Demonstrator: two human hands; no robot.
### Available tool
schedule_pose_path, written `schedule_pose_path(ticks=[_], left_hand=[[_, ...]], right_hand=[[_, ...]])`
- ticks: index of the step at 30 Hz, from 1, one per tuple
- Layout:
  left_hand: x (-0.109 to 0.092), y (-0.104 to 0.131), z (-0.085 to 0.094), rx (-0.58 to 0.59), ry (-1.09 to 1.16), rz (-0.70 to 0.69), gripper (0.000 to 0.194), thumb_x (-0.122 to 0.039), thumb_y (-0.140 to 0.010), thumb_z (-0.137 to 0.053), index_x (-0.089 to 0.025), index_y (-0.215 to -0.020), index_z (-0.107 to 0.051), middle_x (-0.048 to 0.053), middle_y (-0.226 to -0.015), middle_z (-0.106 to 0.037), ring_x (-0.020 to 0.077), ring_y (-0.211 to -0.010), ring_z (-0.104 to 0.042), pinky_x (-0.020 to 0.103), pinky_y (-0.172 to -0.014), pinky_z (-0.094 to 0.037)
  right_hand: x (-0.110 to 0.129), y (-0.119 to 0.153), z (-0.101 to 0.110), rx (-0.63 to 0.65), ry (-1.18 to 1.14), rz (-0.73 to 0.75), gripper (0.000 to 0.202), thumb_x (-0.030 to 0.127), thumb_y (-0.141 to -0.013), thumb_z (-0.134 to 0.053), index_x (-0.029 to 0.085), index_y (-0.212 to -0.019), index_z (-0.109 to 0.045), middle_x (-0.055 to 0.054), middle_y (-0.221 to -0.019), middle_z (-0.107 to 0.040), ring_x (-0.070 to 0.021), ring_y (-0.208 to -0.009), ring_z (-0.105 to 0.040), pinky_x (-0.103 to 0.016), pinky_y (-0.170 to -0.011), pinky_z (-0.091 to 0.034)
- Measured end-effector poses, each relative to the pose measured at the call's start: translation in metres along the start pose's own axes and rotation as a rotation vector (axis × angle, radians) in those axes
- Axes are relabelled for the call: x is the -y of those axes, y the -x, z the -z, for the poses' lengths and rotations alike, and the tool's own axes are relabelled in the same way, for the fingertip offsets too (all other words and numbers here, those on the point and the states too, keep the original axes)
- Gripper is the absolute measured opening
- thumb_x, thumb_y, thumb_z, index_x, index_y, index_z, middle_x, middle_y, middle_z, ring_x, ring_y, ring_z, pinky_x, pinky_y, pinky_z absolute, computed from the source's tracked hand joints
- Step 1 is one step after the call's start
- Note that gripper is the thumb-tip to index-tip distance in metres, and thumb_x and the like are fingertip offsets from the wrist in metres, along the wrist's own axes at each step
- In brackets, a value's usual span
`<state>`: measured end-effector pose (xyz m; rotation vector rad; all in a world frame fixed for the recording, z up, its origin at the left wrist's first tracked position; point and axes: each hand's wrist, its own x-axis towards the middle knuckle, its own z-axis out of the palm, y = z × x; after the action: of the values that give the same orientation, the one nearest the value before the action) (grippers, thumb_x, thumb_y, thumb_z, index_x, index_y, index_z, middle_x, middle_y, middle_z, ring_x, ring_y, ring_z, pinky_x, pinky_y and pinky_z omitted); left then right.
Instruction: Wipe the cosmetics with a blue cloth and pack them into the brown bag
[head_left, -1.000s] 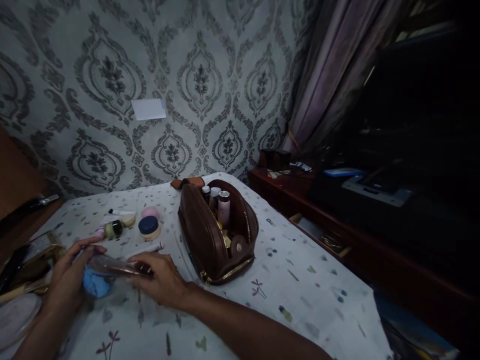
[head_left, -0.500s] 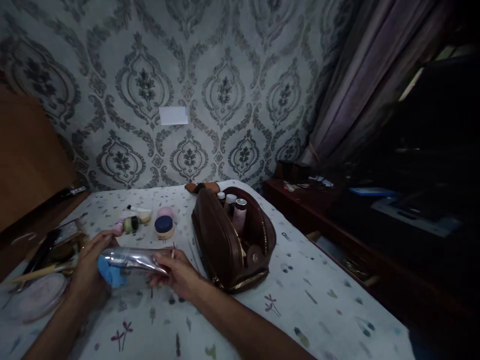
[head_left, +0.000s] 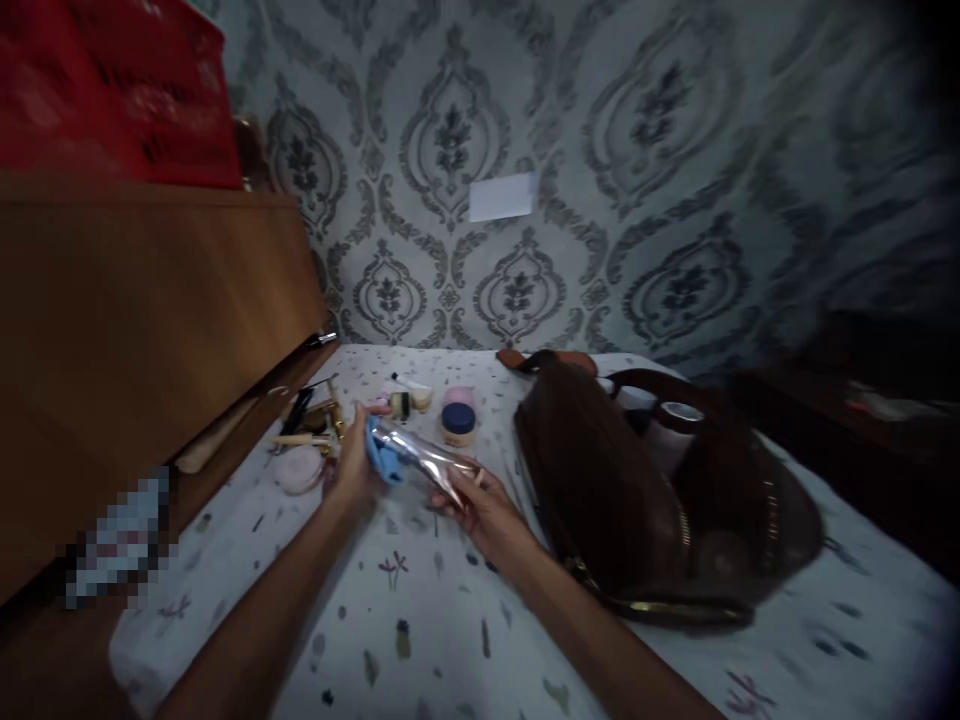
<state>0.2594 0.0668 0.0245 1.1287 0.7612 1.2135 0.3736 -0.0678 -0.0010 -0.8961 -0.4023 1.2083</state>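
Silver tube (head_left: 421,454): left of brown zippered bag (head_left: 600,475)!
Left hand (head_left: 354,462): fingers clasping far end.
Right hand (head_left: 487,508): fingers pinching bagward end.

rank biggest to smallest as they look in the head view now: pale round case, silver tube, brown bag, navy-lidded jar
1. Brown bag
2. Silver tube
3. Pale round case and navy-lidded jar: too alike to rank

Dim light, soft blur, silver tube (head_left: 421,454) glinting
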Motion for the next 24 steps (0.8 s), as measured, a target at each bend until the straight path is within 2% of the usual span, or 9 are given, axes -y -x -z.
schedule_pose_path(ticks=[2,4,5,7,11,13,16,20,24], left_hand=[[0.006,0.006,-0.007,-0.003,0.052,0.044,0.049,-0.069,-0.082,-0.053,-0.021,-0.082,-0.062,0.001,-0.065,-0.059,0.0165,-0.06,-0.055,0.031,-0.059,-0.045],[0.012,0.014,-0.013,0.059,0.272,0.182,0.042,-0.062,-0.069,-0.073,-0.023,-0.082,-0.061,0.0,-0.073,-0.063,0.016,-0.066,-0.058,0.03,-0.066,-0.047],[0.014,0.017,-0.016,0.106,0.342,0.219,0.046,-0.054,-0.06,-0.083,-0.023,-0.085,-0.061,-0.001,-0.076,-0.065,0.0157,-0.068,-0.059,0.029,-0.068,-0.047],[0.017,0.022,-0.019,0.122,0.339,0.23,0.063,-0.042,-0.044,-0.093,-0.021,-0.093,-0.06,-0.001,-0.079,-0.066,0.0163,-0.068,-0.061,0.031,-0.07,-0.049],[0.014,0.022,-0.017,0.101,0.324,0.275,0.071,-0.047,-0.038,-0.093,-0.017,-0.092,-0.059,-0.004,-0.07,-0.059,0.0126,-0.063,-0.056,0.028,-0.066,-0.048],[0.012,0.022,-0.013,0.129,0.277,0.255,0.07,-0.051,-0.041,-0.092,-0.017,-0.092,-0.059,-0.004,-0.07,-0.057,0.012,-0.063,-0.055,0.026,-0.065,-0.047],[0.012,0.024,-0.009,0.23,0.1,0.164,0.06,-0.061,-0.055,-0.084,-0.016,-0.088,-0.061,-0.003,-0.07,-0.055,0.0112,-0.064,-0.052,0.025,-0.066,-0.045],[0.012,0.031,-0.008,0.42,-0.138,0.031,0.058,-0.072,-0.075,-0.062,-0.016,-0.091,-0.062,-0.001,-0.076,-0.057,0.013,-0.071,-0.052,0.026,-0.072,-0.045],[0.007,0.035,-0.008,0.461,-0.32,-0.042,0.06,-0.076,-0.083,-0.044,-0.017,-0.084,-0.058,-0.001,-0.075,-0.054,0.0138,-0.072,-0.05,0.027,-0.074,-0.044]], right_hand=[[0.0,0.002,-0.003,0.006,-0.011,0.022,0.045,0.041,-0.059,-0.09,0.023,-0.094,-0.069,0.0,-0.082,-0.075,-0.0133,-0.063,-0.07,-0.02,-0.055,-0.051],[-0.002,0.001,-0.004,0.007,0.0,0.029,0.041,0.041,-0.06,-0.089,0.025,-0.093,-0.07,0.001,-0.087,-0.075,-0.0154,-0.07,-0.071,-0.021,-0.058,-0.052],[-0.004,0.0,-0.004,0.0,0.018,0.039,0.043,0.042,-0.059,-0.089,0.026,-0.093,-0.07,0.0,-0.088,-0.075,-0.0165,-0.071,-0.071,-0.022,-0.058,-0.053],[-0.007,-0.003,-0.002,-0.001,0.077,0.068,0.047,0.043,-0.058,-0.089,0.027,-0.098,-0.071,-0.001,-0.093,-0.074,-0.0181,-0.074,-0.07,-0.025,-0.059,-0.055],[-0.01,-0.01,0.004,0.007,0.273,0.12,0.052,0.05,-0.062,-0.085,0.026,-0.106,-0.073,-0.005,-0.102,-0.074,-0.0212,-0.08,-0.069,-0.027,-0.063,-0.056],[-0.008,-0.011,0.007,0.001,0.375,0.142,0.053,0.054,-0.063,-0.082,0.024,-0.106,-0.073,-0.008,-0.106,-0.074,-0.0252,-0.087,-0.07,-0.03,-0.069,-0.057],[-0.005,-0.009,0.006,-0.011,0.446,0.147,0.055,0.057,-0.064,-0.08,0.024,-0.107,-0.072,-0.009,-0.106,-0.074,-0.0281,-0.093,-0.07,-0.034,-0.076,-0.058],[-0.006,-0.005,0.0,-0.047,0.48,0.148,0.055,0.058,-0.063,-0.079,0.025,-0.106,-0.071,-0.006,-0.095,-0.075,-0.0259,-0.085,-0.071,-0.033,-0.073,-0.06],[-0.01,-0.005,-0.004,-0.091,0.626,0.264,0.053,0.062,-0.064,-0.075,0.023,-0.1,-0.072,-0.006,-0.093,-0.073,-0.0239,-0.083,-0.069,-0.028,-0.069,-0.059]])
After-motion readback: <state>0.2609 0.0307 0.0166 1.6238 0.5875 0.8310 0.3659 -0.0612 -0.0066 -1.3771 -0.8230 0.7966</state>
